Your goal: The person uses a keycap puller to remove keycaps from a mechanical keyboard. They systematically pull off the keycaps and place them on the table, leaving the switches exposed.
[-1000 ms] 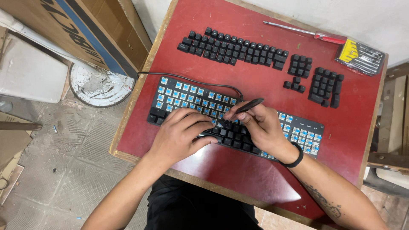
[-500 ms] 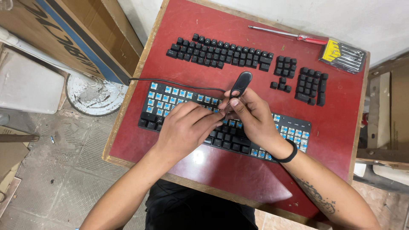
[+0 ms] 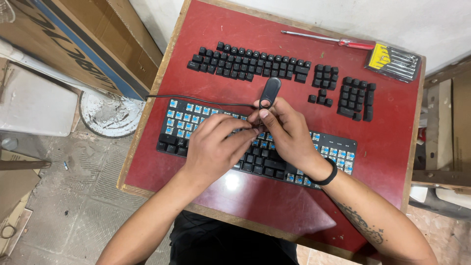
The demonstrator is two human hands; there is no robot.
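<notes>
While both hands meet over the middle of the keyboard (image 3: 196, 128), the right hand (image 3: 287, 130) pinches a black keycap puller (image 3: 270, 92) between thumb and fingers, its oval handle sticking up past the keyboard's far edge toward the rows of loose keys. The left hand (image 3: 216, 147) lies palm down on the keyboard, fingers curled, its fingertips touching the right hand's fingers at the puller's lower end; whether it grips anything itself cannot be told, since the fingers hide the spot. A black band (image 3: 326, 175) circles the right wrist.

The keyboard sits near the front edge of the red desk (image 3: 392, 127). Many of its caps are off, baring blue switches along the left, the upper rows and the right end, while black caps remain in the lower middle and the left corner. Its black cable (image 3: 196, 98) runs from the back edge off to the left, over the desk's side.

Behind the keyboard, removed keycaps (image 3: 248, 62) lie laid out in keyboard order, with smaller groups to the right. At the far right corner a red-handled screwdriver (image 3: 328, 39) lies beside a yellow-and-black bit set (image 3: 392, 60). Cardboard (image 3: 78, 44) leans left of the desk, above a round white lid (image 3: 110, 115) on the floor.
</notes>
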